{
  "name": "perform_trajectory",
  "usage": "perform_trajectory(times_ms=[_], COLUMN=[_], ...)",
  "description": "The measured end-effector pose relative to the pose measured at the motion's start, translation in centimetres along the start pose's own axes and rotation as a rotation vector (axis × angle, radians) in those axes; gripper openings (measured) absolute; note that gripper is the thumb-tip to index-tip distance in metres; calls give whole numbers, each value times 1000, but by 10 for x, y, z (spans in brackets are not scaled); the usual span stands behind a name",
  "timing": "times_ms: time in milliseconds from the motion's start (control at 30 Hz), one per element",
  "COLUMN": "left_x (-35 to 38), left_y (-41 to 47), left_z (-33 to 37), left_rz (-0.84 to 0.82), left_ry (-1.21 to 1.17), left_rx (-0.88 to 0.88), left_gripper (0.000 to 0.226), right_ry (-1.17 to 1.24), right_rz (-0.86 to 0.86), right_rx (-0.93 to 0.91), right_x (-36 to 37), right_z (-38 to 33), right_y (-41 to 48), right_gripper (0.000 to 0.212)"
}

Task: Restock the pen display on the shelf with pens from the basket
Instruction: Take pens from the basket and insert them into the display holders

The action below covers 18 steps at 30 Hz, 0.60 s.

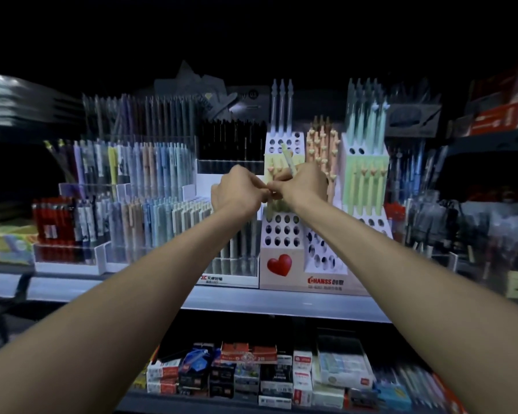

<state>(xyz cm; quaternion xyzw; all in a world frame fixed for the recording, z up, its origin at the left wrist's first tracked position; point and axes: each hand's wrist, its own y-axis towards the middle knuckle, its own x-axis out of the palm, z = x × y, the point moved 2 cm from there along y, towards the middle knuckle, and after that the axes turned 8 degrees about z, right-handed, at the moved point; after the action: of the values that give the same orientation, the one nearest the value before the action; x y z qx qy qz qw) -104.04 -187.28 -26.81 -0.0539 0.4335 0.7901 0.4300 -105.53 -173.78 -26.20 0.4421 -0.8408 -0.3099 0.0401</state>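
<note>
The pale pen (pixel 288 159) is being held tilted in front of the middle tier of the pen display (pixel 293 255), its upper end leaning left over the open holes. The right hand (pixel 304 186) is gripping it with curled fingers, likely so the lower end can be aimed at a free hole. The left hand (pixel 237 192) is meeting the right one, fingertips pinched together. Through the blur it appears to be pinching the same pen's lower part, probably to steady or guide it.

The display is a white stepped block with rows of round holes. The lowest rows (pixel 281 231) are standing mostly unfilled, so much of the restocking seems to be left. Yellow pens (pixel 277 170) are filling the tier behind the hands, peach pens (pixel 322 144) the next column, and mint pens (pixel 365 180) the right block.

The basket is not showing in this view. The display is sitting on the shelf (pixel 251 303), beside clear trays (pixel 72 255) packed with upright pens. Small boxes (pixel 281 375) are lying on the level below.
</note>
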Motion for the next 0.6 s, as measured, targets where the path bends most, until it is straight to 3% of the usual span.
perform_trajectory(times_ms=[600], left_x=[19], left_y=[-6], left_z=[-6], left_rz=[16], left_ry=[232], left_rx=[41], left_gripper=[17], right_ry=[-111], right_rz=[-8], right_rx=[63], right_x=[4], right_z=[10], right_y=[-11], right_gripper=[14])
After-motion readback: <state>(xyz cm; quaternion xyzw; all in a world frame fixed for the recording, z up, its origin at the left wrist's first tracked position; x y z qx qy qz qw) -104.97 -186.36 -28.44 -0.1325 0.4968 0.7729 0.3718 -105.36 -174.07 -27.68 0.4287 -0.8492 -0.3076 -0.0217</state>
